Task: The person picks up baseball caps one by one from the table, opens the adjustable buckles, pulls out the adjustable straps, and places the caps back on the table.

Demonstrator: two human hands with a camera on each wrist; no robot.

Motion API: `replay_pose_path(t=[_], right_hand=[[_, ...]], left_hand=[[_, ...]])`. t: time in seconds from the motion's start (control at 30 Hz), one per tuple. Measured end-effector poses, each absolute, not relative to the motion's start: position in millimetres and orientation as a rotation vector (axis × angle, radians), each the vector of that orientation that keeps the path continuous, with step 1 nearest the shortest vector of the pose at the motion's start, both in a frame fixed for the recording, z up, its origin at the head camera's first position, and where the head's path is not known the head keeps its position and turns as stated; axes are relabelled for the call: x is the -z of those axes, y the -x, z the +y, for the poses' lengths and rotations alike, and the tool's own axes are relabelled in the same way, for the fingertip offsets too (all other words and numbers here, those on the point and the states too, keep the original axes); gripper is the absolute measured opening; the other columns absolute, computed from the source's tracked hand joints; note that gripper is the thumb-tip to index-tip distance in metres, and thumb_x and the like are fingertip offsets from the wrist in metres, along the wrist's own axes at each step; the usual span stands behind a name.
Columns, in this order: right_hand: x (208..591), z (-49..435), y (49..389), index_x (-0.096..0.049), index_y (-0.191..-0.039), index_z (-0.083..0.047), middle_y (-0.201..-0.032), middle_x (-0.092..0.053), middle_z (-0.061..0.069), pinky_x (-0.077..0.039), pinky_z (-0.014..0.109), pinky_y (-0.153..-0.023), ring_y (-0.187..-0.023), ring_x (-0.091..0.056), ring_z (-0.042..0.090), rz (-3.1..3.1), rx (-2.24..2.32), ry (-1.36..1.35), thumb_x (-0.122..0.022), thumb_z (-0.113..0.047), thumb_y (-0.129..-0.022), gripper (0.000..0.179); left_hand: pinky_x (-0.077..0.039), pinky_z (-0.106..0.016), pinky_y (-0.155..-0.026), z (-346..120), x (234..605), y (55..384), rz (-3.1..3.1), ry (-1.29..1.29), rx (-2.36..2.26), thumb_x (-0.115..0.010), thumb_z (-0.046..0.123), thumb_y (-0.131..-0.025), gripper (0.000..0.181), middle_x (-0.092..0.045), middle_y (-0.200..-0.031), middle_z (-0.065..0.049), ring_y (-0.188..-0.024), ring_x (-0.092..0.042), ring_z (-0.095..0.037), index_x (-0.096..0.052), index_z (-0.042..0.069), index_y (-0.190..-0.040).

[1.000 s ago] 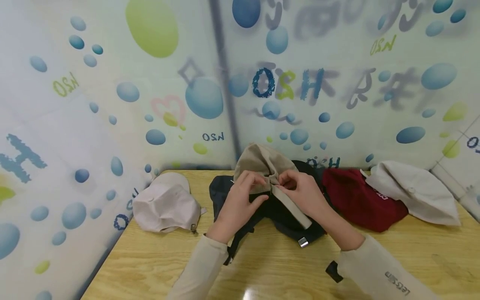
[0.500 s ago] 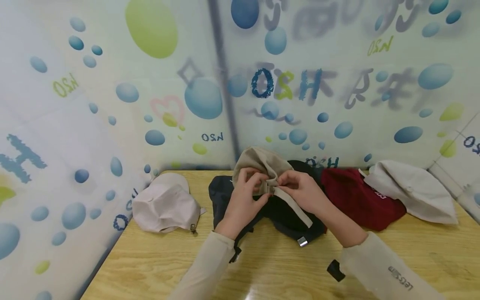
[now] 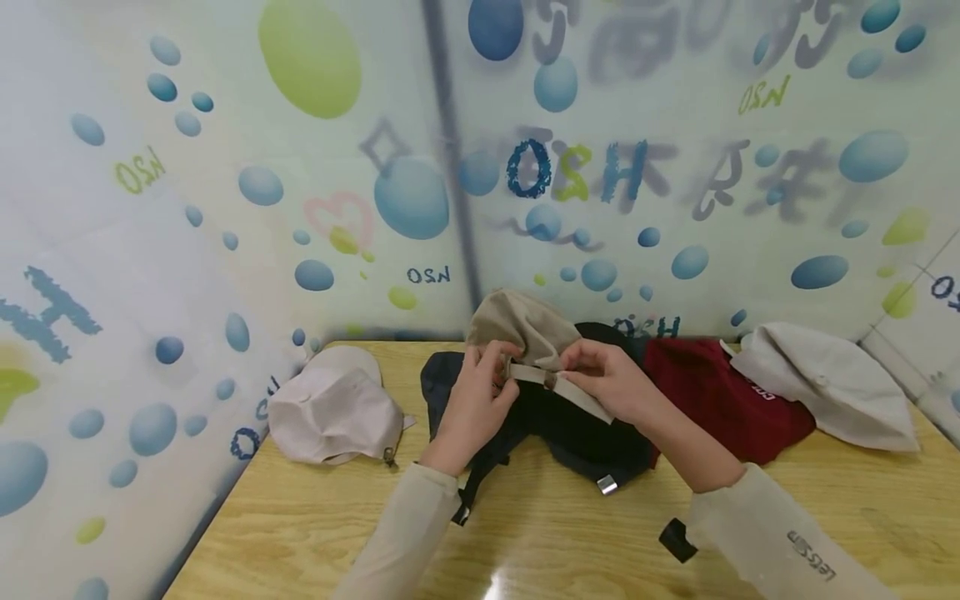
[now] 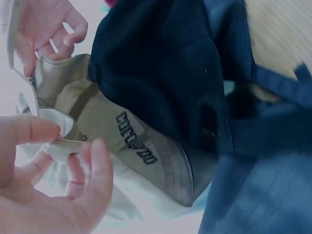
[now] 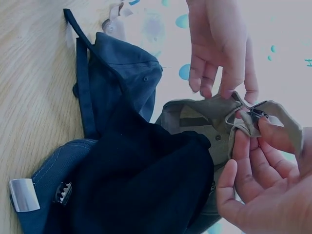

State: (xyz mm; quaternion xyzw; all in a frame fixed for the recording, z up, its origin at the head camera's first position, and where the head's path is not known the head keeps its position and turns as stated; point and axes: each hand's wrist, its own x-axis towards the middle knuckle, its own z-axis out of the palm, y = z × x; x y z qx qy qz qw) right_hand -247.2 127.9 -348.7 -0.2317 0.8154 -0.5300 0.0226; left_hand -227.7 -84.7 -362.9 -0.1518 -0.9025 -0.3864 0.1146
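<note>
A khaki cap (image 3: 517, 321) is held up by both hands over dark caps, its back strap (image 3: 528, 373) stretched between them. My left hand (image 3: 480, 400) pinches the strap's left end at the cap's edge, thumb against curled fingers. At the strap's metal buckle (image 5: 257, 115), my right hand (image 3: 615, 379) pinches the strap between thumb and fingers. A loose strap tail (image 3: 596, 402) sticks out below that hand. Dark lettering (image 4: 134, 139) shows on the khaki cap in the left wrist view. Right below lies a black cap (image 5: 146, 175), beside a navy cap (image 5: 126, 63).
On the wooden table (image 3: 540, 542), a pale cap (image 3: 333, 408) lies at the left. A maroon cap (image 3: 720, 400) and a light grey cap (image 3: 832, 387) overlap at the right. A patterned wall (image 3: 637, 250) rises behind the table.
My left hand has shifted a little left along the cap's edge. The strap now runs level between both hands, the buckle sits at my right hand, and the loose tail looks shorter.
</note>
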Motion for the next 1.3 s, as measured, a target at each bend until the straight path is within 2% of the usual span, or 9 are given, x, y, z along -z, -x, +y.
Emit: replay_pose_path(t=[0.17, 0.27, 0.37, 0.5, 0.73, 0.87, 1.0, 1.13, 1.3], right_hand=[[349, 123, 247, -0.062, -0.101, 0.004, -0.101, -0.066, 0.019, -0.047, 0.024, -0.075, -0.085, -0.059, 0.017, 2.537, 1.638, 0.714, -0.060, -0.003, -0.097, 0.008], [350, 121, 246, -0.063, -0.100, 0.003, -0.102, -0.067, 0.018, -0.049, 0.024, -0.078, -0.088, -0.061, 0.017, 2.558, 1.627, 0.721, -0.061, -0.003, -0.097, 0.007], [352, 120, 246, -0.064, -0.100, 0.002, -0.102, -0.067, 0.017, -0.049, 0.025, -0.080, -0.090, -0.062, 0.017, 2.591, 1.602, 0.707, -0.062, -0.004, -0.097, 0.007], [353, 118, 246, -0.065, -0.100, 0.000, -0.102, -0.067, 0.016, -0.050, 0.026, -0.081, -0.090, -0.063, 0.016, 2.609, 1.582, 0.692, -0.062, -0.005, -0.097, 0.007], [354, 121, 244, -0.064, -0.098, 0.000, -0.098, -0.065, 0.014, -0.049, 0.022, -0.078, -0.086, -0.060, 0.014, 2.580, 1.568, 0.733, -0.062, -0.005, -0.097, 0.006], [353, 126, 243, -0.063, -0.100, 0.002, -0.099, -0.064, 0.015, -0.049, 0.021, -0.077, -0.088, -0.058, 0.016, 2.549, 1.565, 0.777, -0.061, -0.003, -0.097, 0.006], [352, 131, 243, -0.060, -0.101, 0.004, -0.101, -0.063, 0.015, -0.050, 0.020, -0.079, -0.088, -0.058, 0.015, 2.464, 1.573, 0.783, -0.061, -0.004, -0.097, 0.009], [351, 138, 243, -0.059, -0.102, 0.005, -0.097, -0.063, 0.011, -0.051, 0.020, -0.082, -0.087, -0.059, 0.013, 2.372, 1.584, 0.794, -0.060, -0.004, -0.097, 0.011], [350, 147, 243, -0.056, -0.104, 0.009, -0.095, -0.064, 0.004, -0.051, 0.022, -0.082, -0.086, -0.058, 0.010, 2.292, 1.602, 0.817, -0.055, -0.001, -0.098, 0.012]], left_hand=[[-0.053, -0.034, -0.079, -87, 363, 229, -2.616, 0.528, 1.307, -0.051, 0.004, -0.098, 0.027, -0.051, -0.115, -0.015, -0.091, -0.063, -0.023, -0.052, 0.013, -0.124], [-0.054, -0.038, -0.085, -87, 361, 228, -2.613, 0.524, 1.416, -0.054, 0.008, -0.096, 0.028, -0.052, -0.125, -0.016, -0.102, -0.066, -0.026, -0.052, 0.012, -0.124], [-0.055, -0.041, -0.089, -87, 361, 229, -2.611, 0.514, 1.467, -0.060, 0.015, -0.097, 0.027, -0.057, -0.125, -0.014, -0.108, -0.065, -0.028, -0.053, 0.011, -0.123], [-0.057, -0.041, -0.085, -88, 362, 231, -2.581, 0.485, 1.447, -0.068, 0.019, -0.095, 0.022, -0.064, -0.118, -0.012, -0.102, -0.069, -0.026, -0.057, 0.010, -0.112], [-0.054, -0.033, -0.073, -96, 364, 234, -2.558, 0.429, 1.363, -0.070, 0.010, -0.093, 0.014, -0.066, -0.106, -0.009, -0.084, -0.067, -0.020, -0.056, 0.012, -0.093], [-0.050, -0.029, -0.067, -103, 364, 237, -2.571, 0.404, 1.326, -0.070, 0.007, -0.092, 0.016, -0.067, -0.104, -0.010, -0.071, -0.062, -0.014, -0.055, 0.011, -0.091], [-0.043, -0.027, -0.063, -111, 363, 238, -2.593, 0.359, 1.276, -0.069, 0.003, -0.092, 0.017, -0.064, -0.094, -0.009, -0.060, -0.050, -0.012, -0.054, 0.012, -0.091], [-0.040, -0.027, -0.063, -117, 363, 240, -2.613, 0.365, 1.193, -0.065, -0.001, -0.092, 0.017, -0.058, -0.088, -0.008, -0.058, -0.043, -0.014, -0.054, 0.012, -0.091], [-0.044, -0.033, -0.071, -127, 362, 242, -2.622, 0.463, 0.985, -0.058, -0.010, -0.091, 0.020, -0.059, -0.092, -0.010, -0.072, -0.048, -0.019, -0.053, 0.010, -0.091]])
